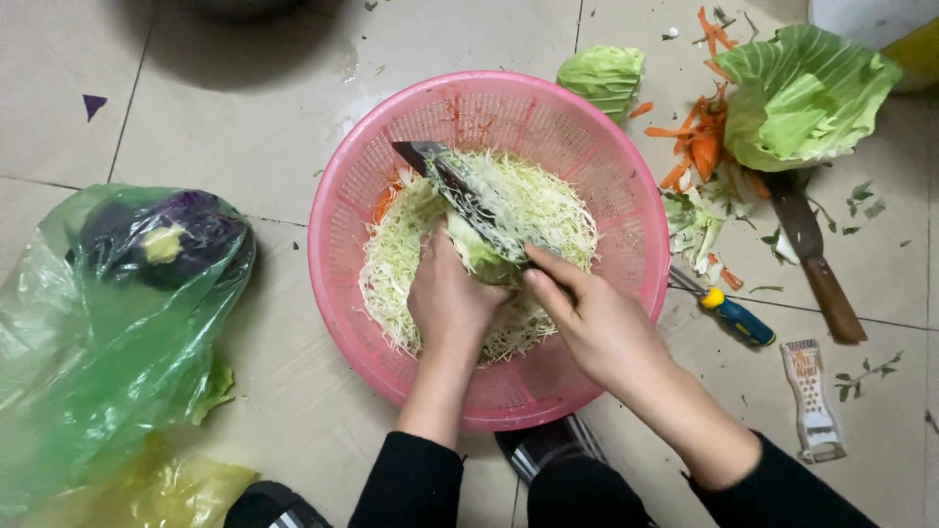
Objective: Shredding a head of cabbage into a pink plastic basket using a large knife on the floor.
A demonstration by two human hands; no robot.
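Right now, hands first, as I see them from the head camera:

Left hand: I see it curled around a pale green cabbage wedge, knuckles up, holding the wedge over the middle of the basket.

Right hand: closed around the handle of a knife; the handle itself is hidden inside my grip, and my fingers rest against the base of the blade.

Knife: the dark blade runs up and to the left from my right hand, lying across the top of the wedge, flecked with cabbage shreds.

Shredded cabbage: a loose heap filling the basket floor beneath and around both hands, with a few orange carrot strips at its left edge.

Basket: round, pink, perforated plastic, sitting on the tiled floor between my knees.

Right of the basket: a peeler with a blue and yellow handle just beside the rim, a second knife with a wooden handle, a small grater, and orange carrot peelings.

Further up: a large cabbage leaf and a smaller cabbage piece, both on the floor.

Left of the basket: a green plastic bag with a purple vegetable showing through it; I cannot tell exactly what kind.
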